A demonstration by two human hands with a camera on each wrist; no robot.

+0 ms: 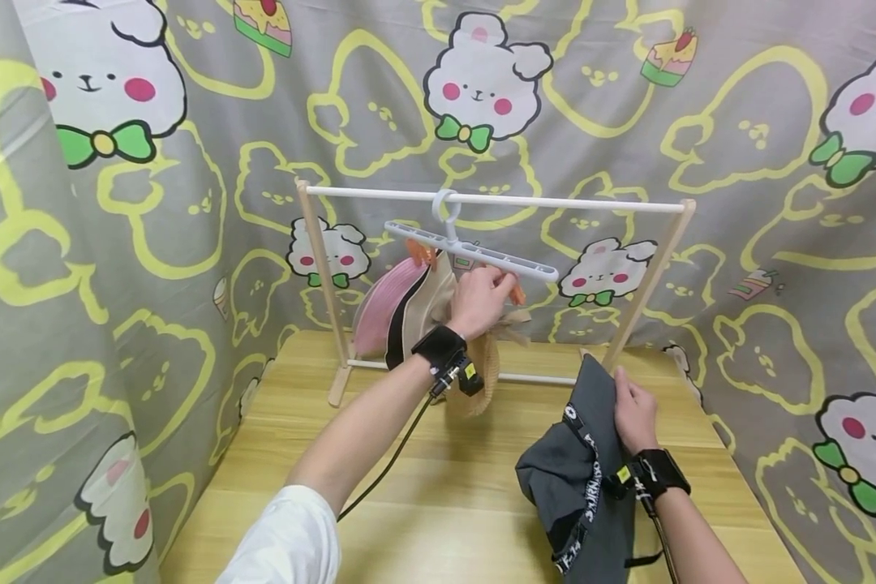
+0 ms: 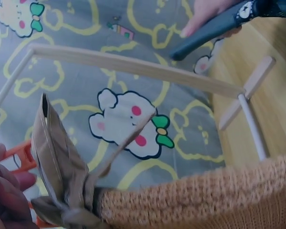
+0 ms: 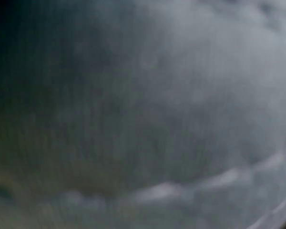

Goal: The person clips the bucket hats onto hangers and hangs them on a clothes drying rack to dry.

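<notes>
My left hand [image 1: 479, 302] is up at a pale hanger [image 1: 474, 251] and pinches an orange clip [image 2: 23, 157] under its right half. Just below hang a woven straw-coloured hat [image 2: 205, 202] and its brown fabric bow [image 2: 69, 176]. Further left on the hanger, another orange clip [image 1: 419, 251] sits above a pink hat [image 1: 390, 304] and a beige one with a black band [image 1: 423, 312]. At the right, my right hand [image 1: 633, 412] grips the brim of a dark grey hat [image 1: 562, 478] with a lettered band. Dark blurred cloth fills the right wrist view.
The hanger's hook loops over the white bar [image 1: 569, 201] of a small rack with wooden side posts [image 1: 646, 284]. A lower white rod [image 1: 533, 379] joins its feet. The rack stands on a wooden table [image 1: 409, 503], with a patterned grey curtain [image 1: 380, 97] behind and at both sides.
</notes>
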